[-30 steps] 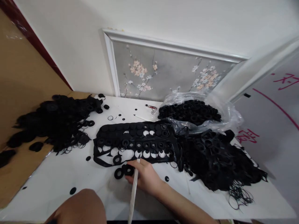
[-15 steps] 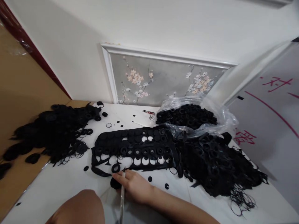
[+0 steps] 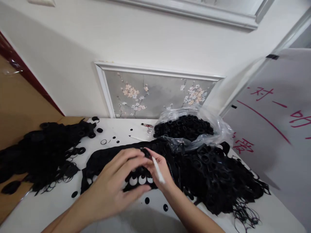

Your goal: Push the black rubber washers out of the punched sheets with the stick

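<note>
A black rubber-like sheet [image 3: 99, 154] with rows of round cut-outs and rings lies on the white table, partly hidden under both hands. My right hand [image 3: 159, 166] is over its middle, closed around a slim white pen-like stick [image 3: 158, 170]. A small black piece [image 3: 145, 152], perhaps a ring, shows at the right fingertips. My left hand [image 3: 116, 181] reaches over the sheet from the left. Its thumb stands apart from its curved fingers, whose tips are at the right hand's fingers; whether they touch the black piece I cannot tell.
A clear plastic bag [image 3: 221, 126] holds many black rings [image 3: 184, 126] at the back. Black scrap heaps lie left [image 3: 43, 152] and right [image 3: 213, 174]. A white pencil-like stick [image 3: 139, 139] and loose black discs [image 3: 147, 200] lie on the table [image 3: 116, 124]. A whiteboard [image 3: 274, 129] stands right.
My right hand has risen from the sheet's front edge to over its middle, still with the white stick. My left hand has come in from below. The camera view has tilted up.
</note>
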Motion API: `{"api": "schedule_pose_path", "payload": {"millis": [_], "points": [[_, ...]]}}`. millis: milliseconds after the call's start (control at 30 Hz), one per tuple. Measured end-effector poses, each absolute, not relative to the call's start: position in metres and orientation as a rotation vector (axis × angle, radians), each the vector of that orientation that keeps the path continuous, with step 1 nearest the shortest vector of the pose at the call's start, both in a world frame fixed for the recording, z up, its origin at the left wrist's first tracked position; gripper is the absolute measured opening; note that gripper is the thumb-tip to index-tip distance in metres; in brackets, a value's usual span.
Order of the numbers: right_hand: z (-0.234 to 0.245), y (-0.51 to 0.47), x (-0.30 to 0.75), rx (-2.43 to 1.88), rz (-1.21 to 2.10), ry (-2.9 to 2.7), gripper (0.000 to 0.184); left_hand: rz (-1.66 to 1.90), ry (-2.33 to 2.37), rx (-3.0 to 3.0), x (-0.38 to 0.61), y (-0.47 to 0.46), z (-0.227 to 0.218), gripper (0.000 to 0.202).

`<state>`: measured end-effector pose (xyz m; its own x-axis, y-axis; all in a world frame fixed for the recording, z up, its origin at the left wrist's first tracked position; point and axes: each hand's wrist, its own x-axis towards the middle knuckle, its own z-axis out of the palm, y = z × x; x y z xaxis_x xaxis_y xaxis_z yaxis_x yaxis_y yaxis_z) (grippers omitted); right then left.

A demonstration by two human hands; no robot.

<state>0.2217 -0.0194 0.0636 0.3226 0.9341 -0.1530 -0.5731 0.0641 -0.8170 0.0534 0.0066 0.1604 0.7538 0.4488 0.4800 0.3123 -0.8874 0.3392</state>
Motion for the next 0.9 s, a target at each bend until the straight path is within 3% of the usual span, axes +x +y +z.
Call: {"api": "schedule_pose_path", "payload": {"millis": [67,233,333,567,900], "points": [[0.085,-0.020,0.236,-0.796,1.218,-0.453,0.048,0.775,0.601,2.742,0.080,0.024,0.163,0.047],[0.118,-0.030,0.254,-0.786,1.089,-0.610,0.049,1.098,0.526,2.623,0.112,0.035,0.165,0.028],[0.123,-0.036,0.261,-0.833,0.997,-0.663,0.048,1.265,0.511,2.478,0.116,0.030,0.164,0.038],[0.131,-0.044,0.273,-0.791,0.908,-0.662,0.047,1.246,0.276,1.983,0.129,0.034,0.148,0.049],[0.133,-0.045,0.271,-0.747,0.940,-0.664,0.045,1.219,0.087,2.065,0.134,0.042,0.147,0.051]]}}
